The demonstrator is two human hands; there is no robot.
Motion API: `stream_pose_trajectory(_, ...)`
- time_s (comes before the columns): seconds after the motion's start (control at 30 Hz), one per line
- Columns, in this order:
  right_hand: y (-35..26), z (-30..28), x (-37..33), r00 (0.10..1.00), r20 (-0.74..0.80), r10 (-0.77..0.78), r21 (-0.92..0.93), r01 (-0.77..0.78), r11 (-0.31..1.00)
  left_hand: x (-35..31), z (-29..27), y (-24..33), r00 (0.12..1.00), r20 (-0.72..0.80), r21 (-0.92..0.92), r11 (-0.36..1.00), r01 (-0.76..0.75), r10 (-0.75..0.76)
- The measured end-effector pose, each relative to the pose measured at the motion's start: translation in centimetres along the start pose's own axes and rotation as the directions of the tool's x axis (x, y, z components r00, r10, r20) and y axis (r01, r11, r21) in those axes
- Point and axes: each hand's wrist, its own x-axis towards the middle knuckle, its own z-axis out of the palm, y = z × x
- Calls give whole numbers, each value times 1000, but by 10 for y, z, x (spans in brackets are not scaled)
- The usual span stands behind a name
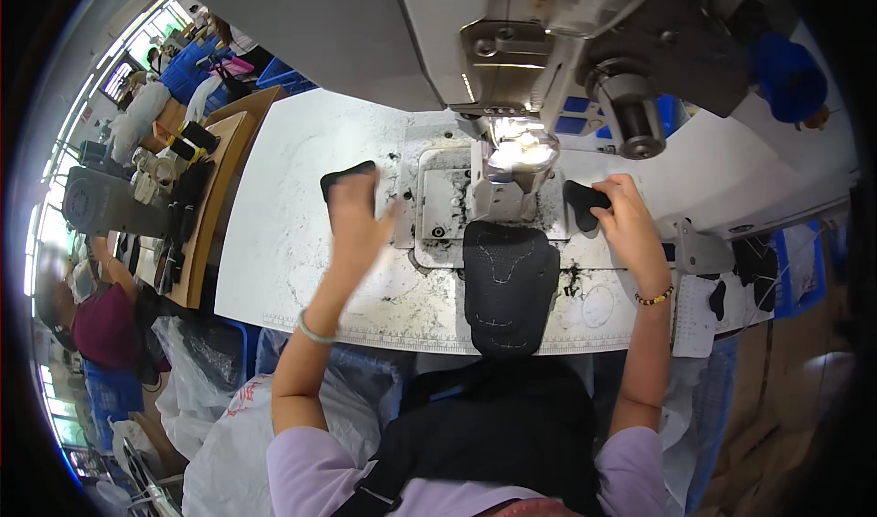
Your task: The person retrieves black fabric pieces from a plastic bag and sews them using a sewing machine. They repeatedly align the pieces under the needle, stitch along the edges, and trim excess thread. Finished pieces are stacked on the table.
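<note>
Hands work on either side of the sewing machine [548, 69], whose head hangs over a white table [301, 152]. Left of the machine's needle area, the left hand [356, 220] reaches forward with the forearm stretched out and a pale band at the wrist; its fingers lie over a small black fabric piece [345, 175], pressing or pinching its near edge, though motion blur makes it hard to say which. Right of the needle, the right hand [630, 225] is raised with a bent wrist that wears a beaded bracelet, and its fingers are closed around another black fabric piece [579, 202]. Directly in front of the needle, between both arms, a large black stitched panel [508, 284] lies flat, its near end hanging over the table edge.
</note>
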Motion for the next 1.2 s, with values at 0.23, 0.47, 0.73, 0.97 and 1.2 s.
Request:
stream_pose_trajectory(0.23,-10,-2,-4,993,-105,-48,-118,36,992,-29,14,89,931,363,-227,965,133,-43)
stream_pose_trajectory(0.47,-41,-21,-21,970,-37,240,753,-131,645,-40,17,98,985,169,-725,674,139,-22)
stream_pose_trajectory(0.73,-110,3,-36,1000,2,11,896,-7,444,-18,-4,129,869,491,-822,-362,440,-58)
stream_pose_trajectory(0.97,-121,17,-29,938,-347,18,702,247,668,-10,-13,143,876,478,-878,-42,476,-58)
stream_pose_trajectory(1.2,-118,18,-23,984,-160,79,860,100,500,-10,-7,135,861,494,-863,50,502,-117)
